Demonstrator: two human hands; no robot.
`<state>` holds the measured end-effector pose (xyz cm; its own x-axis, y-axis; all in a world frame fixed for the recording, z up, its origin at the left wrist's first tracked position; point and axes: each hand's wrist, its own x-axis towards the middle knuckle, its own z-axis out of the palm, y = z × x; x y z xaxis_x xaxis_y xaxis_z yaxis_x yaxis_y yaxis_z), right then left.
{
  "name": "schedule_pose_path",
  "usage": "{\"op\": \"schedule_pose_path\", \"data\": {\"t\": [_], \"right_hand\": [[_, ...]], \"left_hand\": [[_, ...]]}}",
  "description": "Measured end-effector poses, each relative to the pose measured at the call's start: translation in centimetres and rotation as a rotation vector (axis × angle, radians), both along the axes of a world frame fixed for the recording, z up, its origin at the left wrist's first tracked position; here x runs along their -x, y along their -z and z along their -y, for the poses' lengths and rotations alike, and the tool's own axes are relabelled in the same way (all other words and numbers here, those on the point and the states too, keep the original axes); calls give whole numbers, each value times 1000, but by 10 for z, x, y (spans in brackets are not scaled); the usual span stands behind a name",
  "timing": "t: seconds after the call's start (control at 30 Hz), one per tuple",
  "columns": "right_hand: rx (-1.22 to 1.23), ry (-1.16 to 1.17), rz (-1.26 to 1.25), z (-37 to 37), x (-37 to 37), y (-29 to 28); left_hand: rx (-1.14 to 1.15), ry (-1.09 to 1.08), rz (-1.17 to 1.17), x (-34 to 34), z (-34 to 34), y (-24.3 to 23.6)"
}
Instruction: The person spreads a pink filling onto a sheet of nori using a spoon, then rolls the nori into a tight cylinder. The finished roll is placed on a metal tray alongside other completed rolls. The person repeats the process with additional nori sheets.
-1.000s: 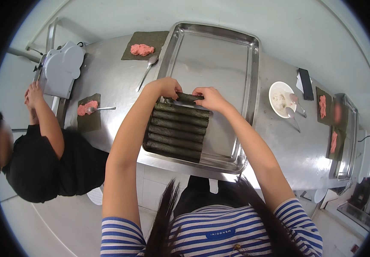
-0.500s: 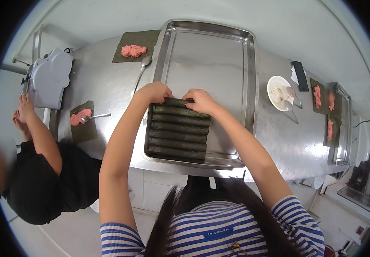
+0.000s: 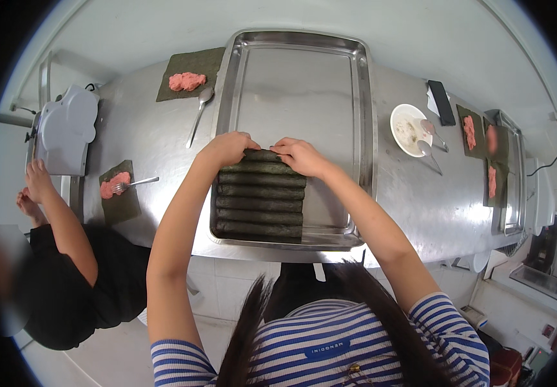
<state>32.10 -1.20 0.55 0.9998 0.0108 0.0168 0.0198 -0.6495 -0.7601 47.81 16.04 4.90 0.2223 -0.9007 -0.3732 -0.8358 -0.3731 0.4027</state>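
A row of several dark seaweed rolls [image 3: 257, 204] lies crosswise in the near left part of a large steel tray [image 3: 294, 97]. At the far end of the row, my left hand [image 3: 231, 147] and my right hand [image 3: 300, 156] grip a dark roll [image 3: 262, 155] by its two ends, fingers closed round it, low against the other rolls. Part of that roll is hidden by my fingers.
Seaweed sheets with pink paste [image 3: 187, 82] lie either side, with a spoon [image 3: 200, 113] and fork [image 3: 138, 182]. Right: a white bowl [image 3: 406, 134] with spoons, a black bar-shaped object [image 3: 441, 102]. Left: a co-worker [image 3: 85, 284] in black at a grey machine [image 3: 66, 129].
The roll in my hands has come down and nearer, against the row. The view has shifted slightly. The co-worker's hands have moved lower in the picture.
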Motion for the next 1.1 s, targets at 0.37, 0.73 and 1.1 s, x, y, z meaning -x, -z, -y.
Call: {"op": "schedule_pose_path", "data": {"t": [0.37,0.73,1.1], "right_hand": [[57,-37,-29,3,19,-3],[162,-48,-82,3,25,2],[67,40,-67,9,-12,1]], "left_hand": [[-4,5,-20,1,1,1],[25,14,-60,-3,-1,13],[-49,-41,-68,-15,-3,13]]}}
